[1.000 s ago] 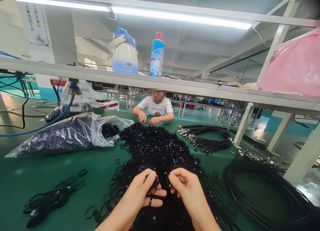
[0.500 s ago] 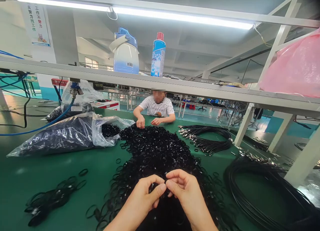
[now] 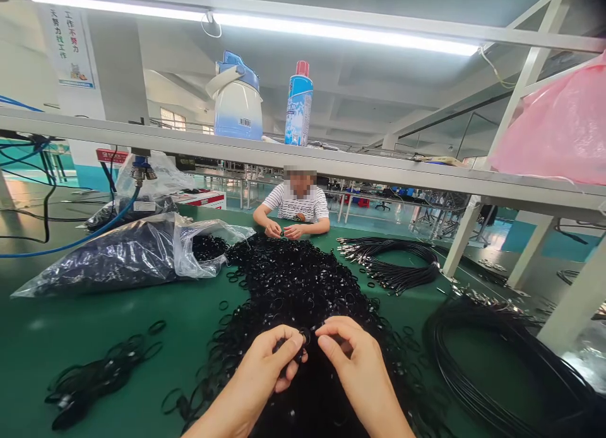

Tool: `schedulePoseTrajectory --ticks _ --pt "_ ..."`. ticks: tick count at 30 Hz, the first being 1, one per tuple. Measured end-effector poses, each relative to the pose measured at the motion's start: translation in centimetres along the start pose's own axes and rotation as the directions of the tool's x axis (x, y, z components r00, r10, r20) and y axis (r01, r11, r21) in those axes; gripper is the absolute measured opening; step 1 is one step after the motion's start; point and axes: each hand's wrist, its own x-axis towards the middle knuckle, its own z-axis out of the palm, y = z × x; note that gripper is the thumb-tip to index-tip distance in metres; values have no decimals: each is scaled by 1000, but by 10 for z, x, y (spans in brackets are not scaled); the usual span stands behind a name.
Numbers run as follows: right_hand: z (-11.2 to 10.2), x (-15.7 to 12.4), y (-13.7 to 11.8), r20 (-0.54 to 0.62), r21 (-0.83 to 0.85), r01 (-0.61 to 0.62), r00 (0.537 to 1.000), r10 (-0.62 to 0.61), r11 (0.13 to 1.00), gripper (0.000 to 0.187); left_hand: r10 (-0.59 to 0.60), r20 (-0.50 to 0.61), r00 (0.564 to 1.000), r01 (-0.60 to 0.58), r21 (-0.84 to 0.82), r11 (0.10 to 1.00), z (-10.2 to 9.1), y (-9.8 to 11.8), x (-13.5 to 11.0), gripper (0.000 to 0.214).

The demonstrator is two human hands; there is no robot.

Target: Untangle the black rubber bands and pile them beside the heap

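My left hand pinches a black ring between thumb and fingertips, above a large pile of similar black rings. Facing it from the right, my right hand has its thumb and forefinger slightly apart close to that ring. Nothing shows clearly between those fingertips. Its other fingers curl behind and are partly hidden. The two hands are a short gap apart.
Opposite sits a person with both hands at the far end of the pile. A clear bag of black parts and a small ring cluster lie left. Coiled black cables lie right. A shelf crosses overhead.
My hands have moved apart from touching fingertips, and the black ring now shows in my left fingers. Across the table, the person's hands have come together.
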Motion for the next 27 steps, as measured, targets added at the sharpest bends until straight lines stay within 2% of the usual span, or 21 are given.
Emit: schedulePoseTrajectory --ticks 6,11,17,20,27 --pt "7 -2 0 82 24 -63 995 61 998 4 -22 -11 1000 21 -23 999 3 -6 -1 33" --pt "5 -2 5 37 -17 -125 991 125 992 10 -1 -42 999 1 -14 1000 4 -3 -2 32" --pt "-3 1 8 -12 -8 -121 993 121 993 10 31 -66 997 -31 5 1000 0 -4 1 34" --pt "-8 3 8 -41 33 -147 988 149 989 10 43 -110 993 -41 24 999 -2 -2 3 35" --pt "-9 4 5 17 233 -194 981 195 953 16 42 -122 992 -33 73 997 5 11 -4 35"
